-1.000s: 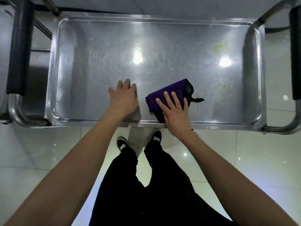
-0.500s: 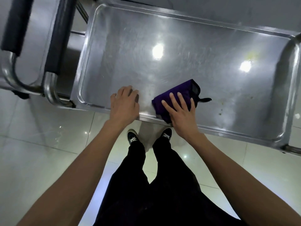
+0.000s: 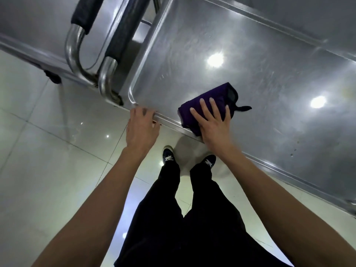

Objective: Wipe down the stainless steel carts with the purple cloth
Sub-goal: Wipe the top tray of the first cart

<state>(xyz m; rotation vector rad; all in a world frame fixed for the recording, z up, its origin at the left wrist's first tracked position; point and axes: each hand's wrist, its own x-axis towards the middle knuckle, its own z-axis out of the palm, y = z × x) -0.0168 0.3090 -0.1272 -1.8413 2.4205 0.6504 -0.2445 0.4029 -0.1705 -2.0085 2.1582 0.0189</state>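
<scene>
The folded purple cloth (image 3: pixel 204 105) lies on the top tray of the stainless steel cart (image 3: pixel 250 45), close to the tray's near rim. My right hand (image 3: pixel 213 122) presses flat on the cloth with straight, spread fingers. A dark loop of the cloth sticks out to the right. My left hand (image 3: pixel 141 128) is at the cart's near rim (image 3: pixel 169 121), by its left corner, with its fingers curled over the edge.
A second steel cart (image 3: pixel 28 26) stands at the left, its black-padded handles (image 3: pixel 123 31) beside the first cart's. Yellowish stains (image 3: pixel 346 91) mark the tray's right side. My legs and shoes stand on a glossy tiled floor (image 3: pixel 48 151).
The view swung left and tilted. My left hand slid off the tray surface back to the near rim. My right hand stayed pressed on the cloth.
</scene>
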